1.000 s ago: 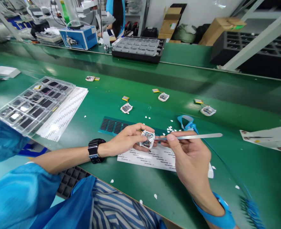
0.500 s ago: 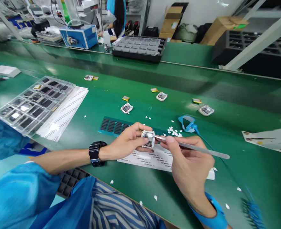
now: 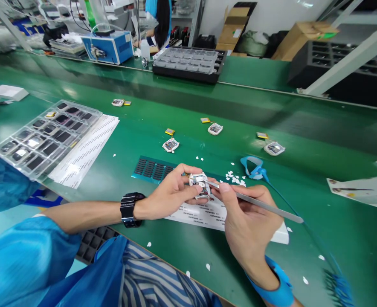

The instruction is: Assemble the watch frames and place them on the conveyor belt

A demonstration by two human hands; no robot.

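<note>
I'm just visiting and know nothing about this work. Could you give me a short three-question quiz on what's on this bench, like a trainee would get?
1. True or false: the left hand holds the small white module above the label sheet.
2. What does the right hand hold? A) scissors B) metal tweezers C) a pen
3. How many similar modules lie loose on the green belt beyond the hands?

Key
1. True.
2. B; the tip meets the module.
3. Four: one far left, one nearest, one centre, one right.
</note>
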